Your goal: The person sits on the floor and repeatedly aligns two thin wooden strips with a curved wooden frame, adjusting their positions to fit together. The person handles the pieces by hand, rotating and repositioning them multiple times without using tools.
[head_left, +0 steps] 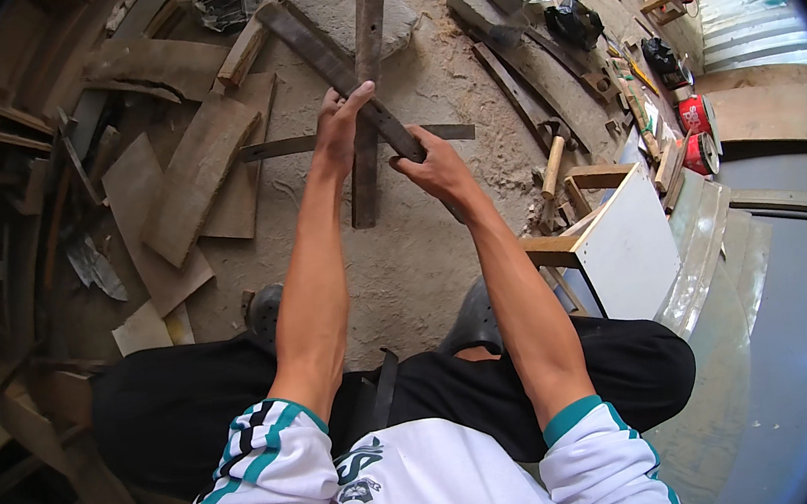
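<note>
Over dusty ground [397, 283]; gripping dark diagonal slat [309, 48], upper centre, with left hand [338, 131] and right hand [436, 165]; seemingly positioning; likely needs steadying next.

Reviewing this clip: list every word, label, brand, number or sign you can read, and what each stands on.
White shirt: dark printed lettering and a small dark emblem, partly creased; wording not copied here.
Red round containers at right: pale print, too small to read reliably.
Dark diagonal bar, held by left hand and right hand: no readable text.
</note>
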The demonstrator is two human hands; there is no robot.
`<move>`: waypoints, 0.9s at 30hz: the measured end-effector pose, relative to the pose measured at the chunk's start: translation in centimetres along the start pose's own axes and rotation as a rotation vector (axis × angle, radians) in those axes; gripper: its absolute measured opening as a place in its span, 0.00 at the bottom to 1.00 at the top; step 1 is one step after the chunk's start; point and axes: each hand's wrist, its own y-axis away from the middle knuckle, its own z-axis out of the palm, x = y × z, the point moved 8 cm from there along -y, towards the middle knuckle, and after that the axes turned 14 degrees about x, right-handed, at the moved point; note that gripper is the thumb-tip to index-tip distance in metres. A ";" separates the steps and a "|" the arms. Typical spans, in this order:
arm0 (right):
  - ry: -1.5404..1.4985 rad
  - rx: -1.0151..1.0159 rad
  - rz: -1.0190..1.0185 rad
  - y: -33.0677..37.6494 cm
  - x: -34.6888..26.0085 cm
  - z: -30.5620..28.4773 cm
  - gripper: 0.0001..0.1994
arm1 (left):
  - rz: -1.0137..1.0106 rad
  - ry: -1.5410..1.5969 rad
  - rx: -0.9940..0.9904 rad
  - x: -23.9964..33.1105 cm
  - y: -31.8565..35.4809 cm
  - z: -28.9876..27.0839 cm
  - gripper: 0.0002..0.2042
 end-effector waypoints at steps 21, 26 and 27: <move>-0.069 -0.035 0.073 -0.1 5.0 5.5 0.30 | -0.128 -0.004 0.094 -5.1 3.0 -2.2 0.18; -0.099 0.004 0.232 -0.6 5.2 4.2 0.29 | -0.093 -0.015 0.037 -5.8 3.3 -0.5 0.18; -0.088 0.019 0.261 -0.8 5.9 3.9 0.30 | -0.074 -0.026 0.016 -5.7 3.4 0.1 0.18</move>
